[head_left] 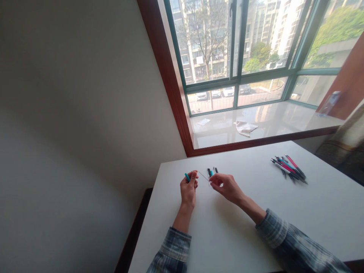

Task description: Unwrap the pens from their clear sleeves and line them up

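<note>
My left hand (189,189) is closed around a teal pen barrel (187,177), whose end sticks out above the fingers. My right hand (226,187) pinches a thin pen refill (204,176) between thumb and fingertips. The refill slants up and left, its far end close to the left fingertips; whether it touches them I cannot tell. Just behind the right fingers, several small dark and teal pen parts (209,172) lie on the white table (227,239), partly hidden by that hand.
A pile of pens (289,167) in pink, black, teal and white lies at the table's right. Beyond the back edge is a window sill (218,134) with a crumpled white cloth (245,128) and a small white packet (204,121). A wall (85,132) rises at the left.
</note>
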`<state>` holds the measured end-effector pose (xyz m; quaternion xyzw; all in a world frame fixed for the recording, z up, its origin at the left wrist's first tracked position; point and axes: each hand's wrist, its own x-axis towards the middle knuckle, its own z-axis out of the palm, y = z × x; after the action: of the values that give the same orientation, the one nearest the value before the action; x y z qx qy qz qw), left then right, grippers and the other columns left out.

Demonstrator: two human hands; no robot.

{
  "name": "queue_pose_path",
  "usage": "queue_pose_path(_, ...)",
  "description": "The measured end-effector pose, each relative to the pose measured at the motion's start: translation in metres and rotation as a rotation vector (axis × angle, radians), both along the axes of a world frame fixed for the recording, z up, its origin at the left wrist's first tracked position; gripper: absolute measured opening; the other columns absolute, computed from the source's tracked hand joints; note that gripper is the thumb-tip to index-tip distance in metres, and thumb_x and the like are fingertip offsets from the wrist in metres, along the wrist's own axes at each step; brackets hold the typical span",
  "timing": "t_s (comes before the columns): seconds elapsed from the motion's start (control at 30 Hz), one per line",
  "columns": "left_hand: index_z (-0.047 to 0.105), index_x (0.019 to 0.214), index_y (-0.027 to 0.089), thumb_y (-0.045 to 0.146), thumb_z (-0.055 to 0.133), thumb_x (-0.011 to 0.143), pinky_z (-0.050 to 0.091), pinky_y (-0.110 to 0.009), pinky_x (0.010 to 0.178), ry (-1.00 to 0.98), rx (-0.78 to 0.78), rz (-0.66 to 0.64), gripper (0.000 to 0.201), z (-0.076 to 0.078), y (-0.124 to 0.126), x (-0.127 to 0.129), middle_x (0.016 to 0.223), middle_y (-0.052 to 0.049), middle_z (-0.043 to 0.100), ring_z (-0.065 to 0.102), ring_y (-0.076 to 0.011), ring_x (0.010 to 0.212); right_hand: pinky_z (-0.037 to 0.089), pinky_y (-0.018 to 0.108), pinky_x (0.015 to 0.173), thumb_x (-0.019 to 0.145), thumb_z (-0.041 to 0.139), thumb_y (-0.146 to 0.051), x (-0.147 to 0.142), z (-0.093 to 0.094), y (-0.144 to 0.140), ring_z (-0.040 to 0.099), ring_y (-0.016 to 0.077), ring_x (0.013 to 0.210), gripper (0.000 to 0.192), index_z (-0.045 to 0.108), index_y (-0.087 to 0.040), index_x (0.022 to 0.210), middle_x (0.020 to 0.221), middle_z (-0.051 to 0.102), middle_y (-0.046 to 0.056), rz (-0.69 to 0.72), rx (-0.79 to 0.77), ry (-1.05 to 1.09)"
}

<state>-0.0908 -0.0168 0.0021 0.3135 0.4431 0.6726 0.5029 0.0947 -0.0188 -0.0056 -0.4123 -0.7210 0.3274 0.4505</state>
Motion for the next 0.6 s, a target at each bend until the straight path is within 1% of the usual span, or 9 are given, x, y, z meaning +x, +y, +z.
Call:
queue_pose_path(0.1, 0.077, 0.091, 0.015, 0.048, 0.095, 0.06, 0.03, -0.018, 0.047, -0.065, -0.009, 0.047, 0.049, 0.002, 0.001, -0.005, 0.071, 0.003, 0.059, 0.037, -0.0006, 0.05, 0.05, 0.029, 0.065, 0.086, 0.062, -0.028, 0.006, -0.001, 0.004, 0.063, 0.0165, 0.063, 0.011, 0.07, -0.023, 0.092, 0.071, 0.069, 0.001, -0.118, -0.036, -0.009)
queue_pose_path(0.2, 0.077, 0.091, 0.014, 0.047, 0.096, 0.059, 0.03, -0.017, 0.047, -0.093, -0.019, 0.042, 0.05, 0.003, 0.0, -0.005, 0.069, 0.004, 0.058, 0.037, -0.0007, 0.05, 0.049, 0.028, 0.064, 0.084, 0.059, -0.026, 0.012, -0.007, 0.009, 0.063, 0.0161, 0.062, 0.012, 0.068, -0.022, 0.091, 0.071, 0.069, 0.0, -0.192, -0.091, -0.071)
queue_pose_path(0.37, 0.076, 0.088, 0.012, 0.046, 0.096, 0.059, 0.029, -0.017, 0.048, -0.086, -0.028, -0.026, 0.049, 0.003, -0.004, 0.004, 0.065, 0.004, 0.056, 0.037, -0.0015, 0.051, 0.046, 0.026, 0.065, 0.079, 0.057, -0.022, 0.011, -0.014, 0.015, 0.064, 0.0158, 0.063, 0.015, 0.07, -0.022, 0.088, 0.073, 0.071, 0.0, -0.226, -0.148, -0.21)
queue_pose_path(0.47, 0.076, 0.088, 0.012, 0.046, 0.095, 0.061, 0.029, -0.018, 0.049, -0.085, -0.037, -0.055, 0.047, 0.004, -0.005, 0.006, 0.065, 0.004, 0.055, 0.036, -0.0016, 0.051, 0.046, 0.026, 0.067, 0.079, 0.058, -0.021, 0.008, -0.014, 0.017, 0.064, 0.0156, 0.063, 0.016, 0.071, -0.022, 0.087, 0.072, 0.072, 0.0, -0.249, -0.157, -0.267)
queue_pose_path(0.6, 0.075, 0.088, 0.013, 0.044, 0.094, 0.062, 0.028, -0.018, 0.05, -0.093, -0.043, -0.066, 0.045, 0.004, -0.005, 0.006, 0.065, 0.005, 0.055, 0.037, -0.0017, 0.052, 0.045, 0.026, 0.067, 0.081, 0.06, -0.024, 0.007, -0.012, 0.019, 0.066, 0.0161, 0.064, 0.015, 0.073, -0.022, 0.089, 0.073, 0.074, 0.001, -0.247, -0.168, -0.297)
